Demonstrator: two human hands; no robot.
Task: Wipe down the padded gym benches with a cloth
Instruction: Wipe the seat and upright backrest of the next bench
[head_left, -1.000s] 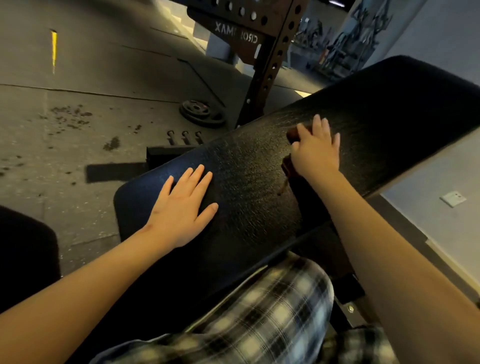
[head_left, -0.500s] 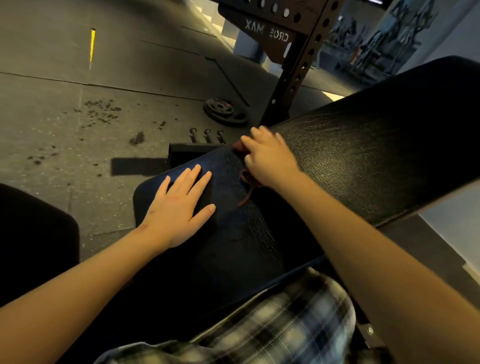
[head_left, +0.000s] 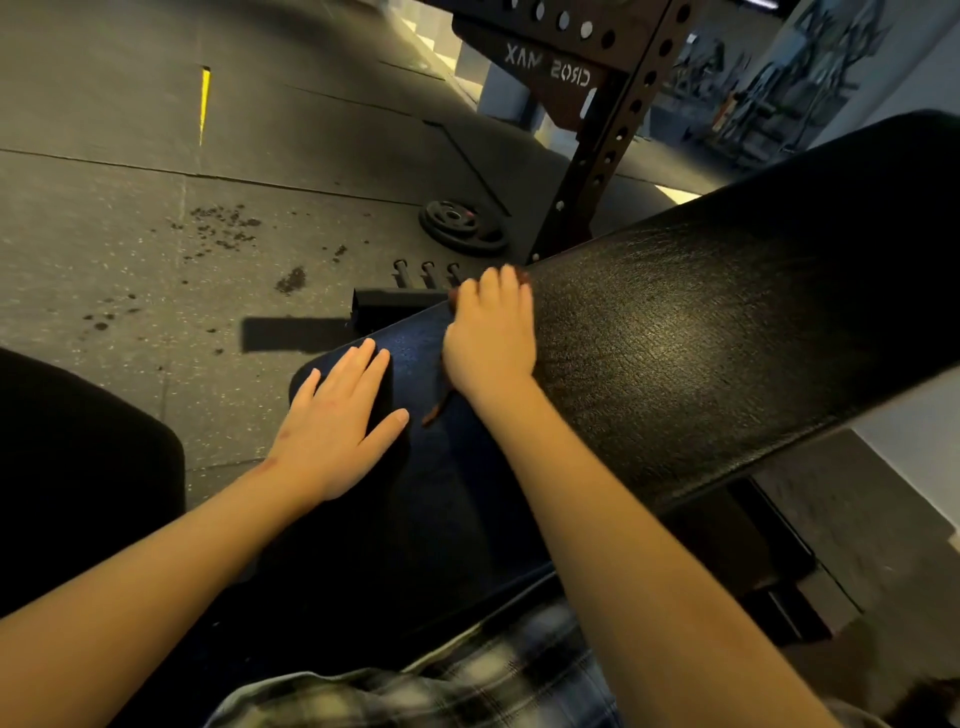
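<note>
A long black padded bench (head_left: 701, 332) runs from the lower middle up to the right edge of the head view. My left hand (head_left: 337, 421) lies flat on the pad near its left end, fingers straight and together. My right hand (head_left: 491, 338) presses a dark reddish-brown cloth (head_left: 436, 410) onto the pad at its far edge, fingers lying over it. Most of the cloth is hidden under that hand; a small strip shows below the wrist and another bit beyond the fingertips.
A dark perforated rack upright (head_left: 597, 171) stands just beyond the bench, with a weight plate (head_left: 462, 226) on the rubber floor beside it. A black bench foot bar (head_left: 395, 306) lies under the far edge. A second dark pad (head_left: 78, 467) sits at lower left.
My right hand has slid the cloth leftward along the pad, from its middle toward the far edge near my left hand. The left hand has stayed flat in place.
</note>
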